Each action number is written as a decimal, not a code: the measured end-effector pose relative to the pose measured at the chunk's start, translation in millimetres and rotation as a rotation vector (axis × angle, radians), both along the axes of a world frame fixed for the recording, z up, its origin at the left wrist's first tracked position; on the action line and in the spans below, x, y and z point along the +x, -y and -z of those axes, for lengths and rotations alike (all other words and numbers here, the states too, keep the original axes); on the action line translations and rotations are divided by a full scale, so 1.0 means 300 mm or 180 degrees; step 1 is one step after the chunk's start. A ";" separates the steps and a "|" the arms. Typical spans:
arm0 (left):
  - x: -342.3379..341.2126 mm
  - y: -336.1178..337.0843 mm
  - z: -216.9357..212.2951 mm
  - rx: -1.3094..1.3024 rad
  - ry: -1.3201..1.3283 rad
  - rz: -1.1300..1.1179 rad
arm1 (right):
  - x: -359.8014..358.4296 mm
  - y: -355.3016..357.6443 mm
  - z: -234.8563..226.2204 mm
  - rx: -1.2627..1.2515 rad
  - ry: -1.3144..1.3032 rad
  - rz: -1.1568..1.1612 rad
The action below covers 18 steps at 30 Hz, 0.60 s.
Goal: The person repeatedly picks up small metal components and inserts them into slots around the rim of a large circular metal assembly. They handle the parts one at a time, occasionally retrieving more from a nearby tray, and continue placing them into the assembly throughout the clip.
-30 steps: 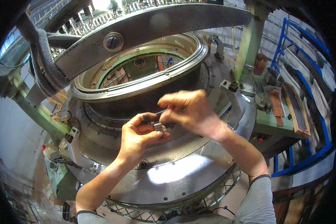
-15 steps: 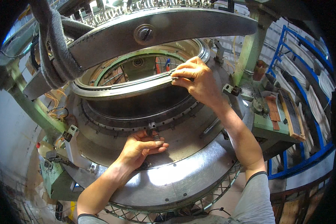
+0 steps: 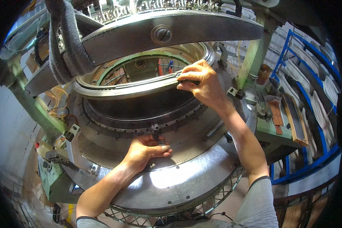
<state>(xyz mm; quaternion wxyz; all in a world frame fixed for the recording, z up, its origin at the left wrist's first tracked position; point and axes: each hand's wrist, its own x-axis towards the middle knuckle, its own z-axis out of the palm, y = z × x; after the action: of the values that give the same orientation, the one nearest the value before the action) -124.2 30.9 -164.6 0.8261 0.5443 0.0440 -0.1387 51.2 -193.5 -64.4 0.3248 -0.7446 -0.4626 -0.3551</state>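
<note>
My right hand is at the right part of the raised metal ring, index fingertip on its grooved rim. Thumb and fingers close around something small and dark, mostly hidden by the fingers. Lower and to the left, my left hand is turned partly palm up over the wide machine bed. Between its thumb and fingers sits a small bundle of thin metal pieces. Just beyond those fingers, a small metal block stands at the lower ring of holes.
A thick curved metal bar spans above the ring, with grey padding wrapped round its left part. Green posts flank the machine. At right are a wooden-framed tray and a blue rack holding white cloth.
The view has shifted slightly. My right thumb has moved a little away from the ring's rim, while the index finger stays on it. The left hand's bundle has tilted slightly between its fingers.
</note>
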 end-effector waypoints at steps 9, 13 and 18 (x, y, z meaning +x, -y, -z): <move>-0.005 0.001 0.002 -0.0009 -0.0020 -0.0034 | 0.000 -0.003 0.012 0.0056 -0.0033 0.0148; -0.004 -0.001 0.003 0.0039 -0.0034 -0.0033 | 0.010 0.001 0.008 -0.0060 0.0021 0.0144; 0.000 -0.003 0.015 -0.0054 -0.0026 0.0009 | 0.011 -0.001 0.005 -0.0119 0.0090 0.0065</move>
<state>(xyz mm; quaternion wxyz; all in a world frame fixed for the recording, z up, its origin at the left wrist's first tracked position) -124.1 31.9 -169.2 0.8303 0.5368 0.0455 -0.1424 54.3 -193.1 -66.0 0.3006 -0.7501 -0.4661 -0.3602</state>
